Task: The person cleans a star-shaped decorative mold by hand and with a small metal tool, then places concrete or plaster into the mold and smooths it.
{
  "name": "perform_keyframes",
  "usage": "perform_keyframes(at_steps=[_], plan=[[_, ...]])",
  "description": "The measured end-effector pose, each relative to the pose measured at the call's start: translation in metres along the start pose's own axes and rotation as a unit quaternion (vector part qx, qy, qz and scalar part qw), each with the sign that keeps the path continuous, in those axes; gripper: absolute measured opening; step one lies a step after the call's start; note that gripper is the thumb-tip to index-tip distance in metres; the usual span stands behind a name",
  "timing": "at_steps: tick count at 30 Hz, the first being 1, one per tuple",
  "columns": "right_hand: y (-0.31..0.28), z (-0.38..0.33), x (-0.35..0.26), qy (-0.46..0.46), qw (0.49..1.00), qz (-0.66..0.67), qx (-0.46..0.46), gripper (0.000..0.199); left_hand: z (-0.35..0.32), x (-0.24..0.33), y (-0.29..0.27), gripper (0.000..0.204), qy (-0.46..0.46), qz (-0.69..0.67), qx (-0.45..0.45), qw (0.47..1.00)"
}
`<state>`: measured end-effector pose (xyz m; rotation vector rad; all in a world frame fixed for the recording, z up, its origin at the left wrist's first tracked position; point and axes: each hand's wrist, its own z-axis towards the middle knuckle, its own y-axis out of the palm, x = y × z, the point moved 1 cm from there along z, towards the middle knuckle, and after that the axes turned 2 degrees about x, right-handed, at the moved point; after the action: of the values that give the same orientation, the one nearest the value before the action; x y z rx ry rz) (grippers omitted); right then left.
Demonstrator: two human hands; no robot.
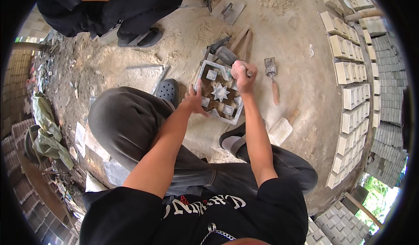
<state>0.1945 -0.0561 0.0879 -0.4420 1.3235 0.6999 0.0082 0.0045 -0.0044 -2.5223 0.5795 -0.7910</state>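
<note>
My right hand (244, 76) is wrapped round the short handle of a mallet (226, 55), whose dark grey, rounded head hangs over the far edge of a square mould (239, 110). The mould has a pale rim and a brown bed, with a star-shaped block (220, 92) in its middle and several small square blocks around it. My left hand (192, 101) rests on the mould's left side, fingers and thumb spread, with nothing held. Whether the mallet touches the mould cannot be made out.
A trowel with a wooden handle (275, 92) lies right of the mould, a flat float (228, 9) beyond it. Pale blocks (349, 73) stand in rows at the right. Another person's sandalled foot (147, 38) is at the far left. A white slab (280, 131) lies near my right foot.
</note>
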Motion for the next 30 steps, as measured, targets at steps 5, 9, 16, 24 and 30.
perform_keyframes(at_steps=[5, 9, 16, 24, 30], plan=[[0.006, -0.003, 0.017, 0.017, 0.994, -0.082, -0.076, 0.035, -0.002, 0.001, 0.000, 0.161, -0.001, 0.006, 0.003, 1.000], [0.000, 0.001, 0.011, 0.017, 0.993, -0.072, -0.090, 0.035, -0.004, -0.001, 0.001, 0.161, 0.008, -0.009, 0.008, 1.000], [0.011, 0.005, 0.008, 0.052, 0.973, -0.163, -0.157, 0.035, -0.001, -0.001, 0.001, 0.160, -0.004, 0.007, -0.003, 1.000], [0.002, 0.006, 0.017, 0.074, 0.984, -0.127, -0.096, 0.039, -0.001, 0.002, 0.002, 0.156, -0.021, 0.012, 0.027, 0.999], [0.008, 0.004, 0.020, 0.086, 0.995, -0.049, -0.023, 0.041, 0.001, 0.000, -0.002, 0.161, 0.005, 0.005, 0.017, 1.000]])
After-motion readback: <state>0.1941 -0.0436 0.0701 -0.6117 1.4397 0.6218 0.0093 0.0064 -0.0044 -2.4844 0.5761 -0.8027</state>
